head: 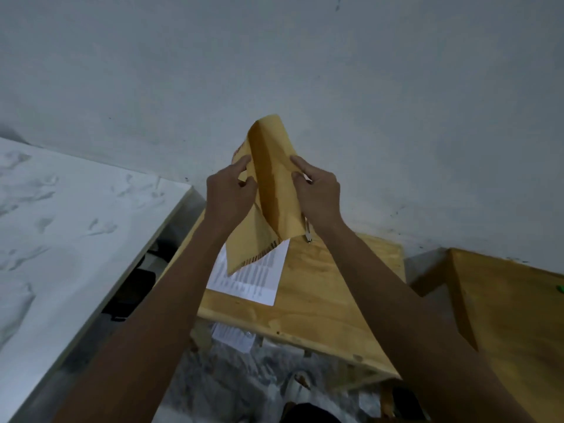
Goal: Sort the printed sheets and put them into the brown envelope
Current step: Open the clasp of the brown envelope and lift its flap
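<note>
I hold the brown envelope (273,184) up in the air with both hands, above the small wooden table (329,288). My left hand (229,190) pinches its left edge. Its right edge is gripped by my right hand (317,190). The envelope is bent lengthwise, with a striped border along its lower edge. Below it a printed sheet (253,279) with columns of text lies flat on the table. Another printed sheet (233,335) lies on the floor under the table's front edge.
A pen (307,232) lies on the table behind the envelope. A white marbled surface (70,227) stands at the left, a second wooden table (512,306) at the right with a small green object (560,289). A pale wall rises behind.
</note>
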